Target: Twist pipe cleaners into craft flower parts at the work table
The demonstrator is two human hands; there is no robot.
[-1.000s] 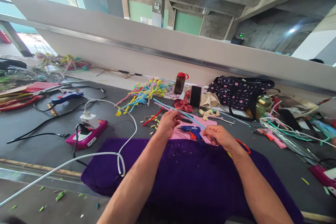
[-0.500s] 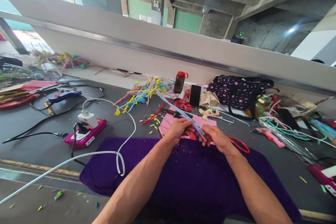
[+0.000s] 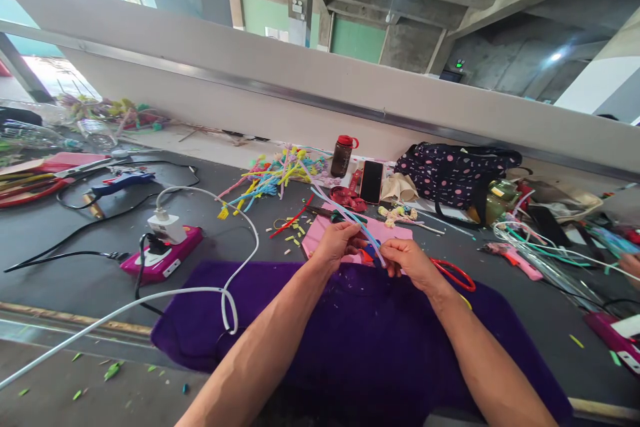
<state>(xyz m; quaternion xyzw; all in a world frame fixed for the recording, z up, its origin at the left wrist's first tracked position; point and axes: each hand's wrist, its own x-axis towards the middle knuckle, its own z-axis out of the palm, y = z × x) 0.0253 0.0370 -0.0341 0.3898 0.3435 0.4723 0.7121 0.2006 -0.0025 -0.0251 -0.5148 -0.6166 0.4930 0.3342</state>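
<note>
Light blue and lilac pipe cleaners (image 3: 367,232) slant between my two hands, their far ends pointing up and left. My left hand (image 3: 341,244) pinches them around the middle. The near ends are between the fingertips of my right hand (image 3: 407,261), with thumb and fingers pressed together. Beneath the hands lies a pink sheet (image 3: 320,232), and pliers with dark handles (image 3: 333,215) rest across it. Small blue and orange-red bits show between the hands, too hidden to name. Red-handled scissors (image 3: 453,273), partly covered, lie beside my right wrist.
A heap of coloured pipe cleaners (image 3: 280,173) lies behind the sheet. Further back stand a bottle (image 3: 343,157), a phone (image 3: 371,181) and a patterned bag (image 3: 450,173). A white cable (image 3: 257,240) loops from a power strip (image 3: 165,263) at left. Another person's hand (image 3: 631,264) enters at right.
The pipe cleaners have slid down and right between my hands, their far ends now closer to the left hand. My right hand has shifted slightly. Another person's hand has appeared at the right edge.
</note>
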